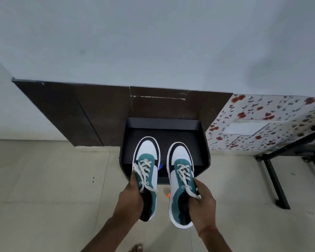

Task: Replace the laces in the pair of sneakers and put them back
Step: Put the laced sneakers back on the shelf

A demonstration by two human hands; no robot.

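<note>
The left hand (130, 198) grips the left sneaker (147, 171) at its collar and the right hand (202, 200) grips the right sneaker (181, 180) likewise, both laced in white, held above the open black box (204, 142) on the floor (44, 179).

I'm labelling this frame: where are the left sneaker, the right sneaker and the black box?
left sneaker (148, 151), head view, white toe.
right sneaker (180, 154), head view, white toe.
black box (162, 124), head view, far wall.
</note>
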